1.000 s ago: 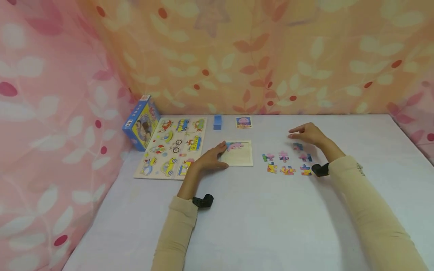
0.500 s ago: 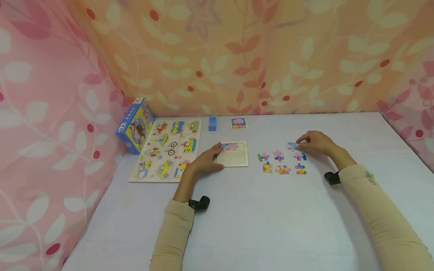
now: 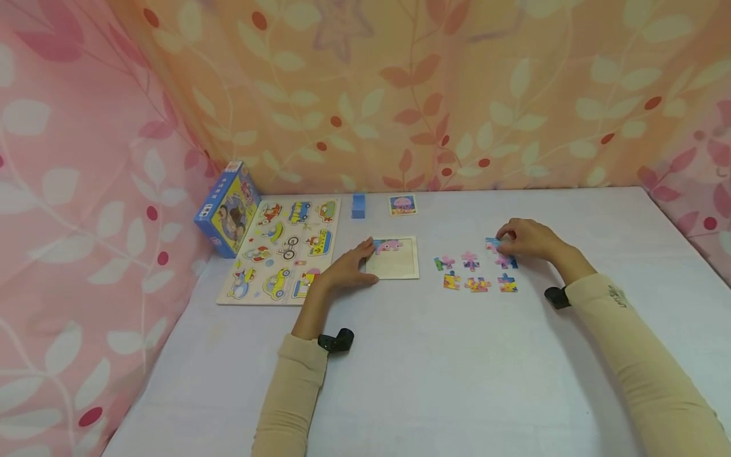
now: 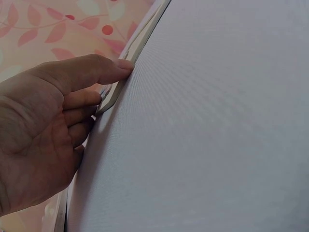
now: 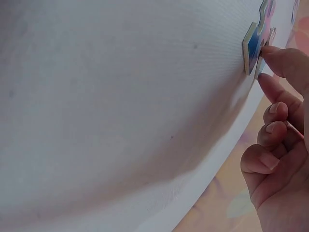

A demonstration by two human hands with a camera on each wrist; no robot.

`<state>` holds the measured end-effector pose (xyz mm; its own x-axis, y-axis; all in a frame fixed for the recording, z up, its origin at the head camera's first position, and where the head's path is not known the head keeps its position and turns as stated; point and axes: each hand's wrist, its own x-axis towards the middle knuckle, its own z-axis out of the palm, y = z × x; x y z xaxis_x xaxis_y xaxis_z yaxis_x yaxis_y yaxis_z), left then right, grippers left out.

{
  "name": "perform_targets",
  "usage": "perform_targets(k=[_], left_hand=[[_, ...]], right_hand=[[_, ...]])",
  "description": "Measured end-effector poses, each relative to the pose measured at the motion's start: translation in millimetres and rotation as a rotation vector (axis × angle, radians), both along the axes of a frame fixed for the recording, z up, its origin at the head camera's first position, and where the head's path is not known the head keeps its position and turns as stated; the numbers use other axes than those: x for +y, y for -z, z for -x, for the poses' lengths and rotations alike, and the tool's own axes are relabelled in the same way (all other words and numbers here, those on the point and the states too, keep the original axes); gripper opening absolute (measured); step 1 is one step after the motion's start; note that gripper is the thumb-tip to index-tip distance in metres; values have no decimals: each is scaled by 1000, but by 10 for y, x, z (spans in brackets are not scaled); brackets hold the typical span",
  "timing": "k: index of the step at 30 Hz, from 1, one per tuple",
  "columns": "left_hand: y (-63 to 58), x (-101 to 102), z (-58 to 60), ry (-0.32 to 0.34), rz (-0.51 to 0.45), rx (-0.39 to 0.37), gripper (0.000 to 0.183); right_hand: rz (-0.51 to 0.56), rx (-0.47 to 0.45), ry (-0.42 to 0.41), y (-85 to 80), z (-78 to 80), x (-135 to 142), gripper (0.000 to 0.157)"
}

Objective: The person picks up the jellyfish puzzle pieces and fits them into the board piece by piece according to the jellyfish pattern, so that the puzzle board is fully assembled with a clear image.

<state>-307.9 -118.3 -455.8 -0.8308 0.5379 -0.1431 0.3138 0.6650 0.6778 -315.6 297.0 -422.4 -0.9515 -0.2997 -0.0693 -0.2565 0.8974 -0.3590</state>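
The left hand (image 3: 347, 269) grips the puzzle frame (image 3: 402, 266) along its left side, thumb at the near corner. The right hand (image 3: 531, 240), well apart from it, pinches a puzzle piece (image 3: 492, 243) between thumb and index finger. Six other pieces (image 3: 477, 286) lie on the bench (image 3: 457, 368) between the hands, closer to the right; the vehicle board (image 3: 260, 300) lies left of the left hand.

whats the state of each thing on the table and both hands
left hand, rests against the puzzle frame
right hand, pinches the upper loose piece
puzzle frame, partly filled, along the top
other loose pieces, picture side up
vehicle board, flat
blue box, standing upright
picture card, flat, face up
blue block, untouched
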Motion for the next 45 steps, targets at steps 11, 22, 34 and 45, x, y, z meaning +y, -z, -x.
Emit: perform_targets(k=[11,22,34,45], left_hand=[[4,-15,1,-5,5,3,82],[0,4,15,-9,8,2,83],[-26,6,16,12,34,31,83],[-32,9,14,12,38,22,83]], right_hand=[[87,51,-20,41,157,-234,27],[100,43,-165,-49,318,-1176,28],[7,44,-167,29,321,-1661,31],[108,-52,-105,65,313,-1668,46]])
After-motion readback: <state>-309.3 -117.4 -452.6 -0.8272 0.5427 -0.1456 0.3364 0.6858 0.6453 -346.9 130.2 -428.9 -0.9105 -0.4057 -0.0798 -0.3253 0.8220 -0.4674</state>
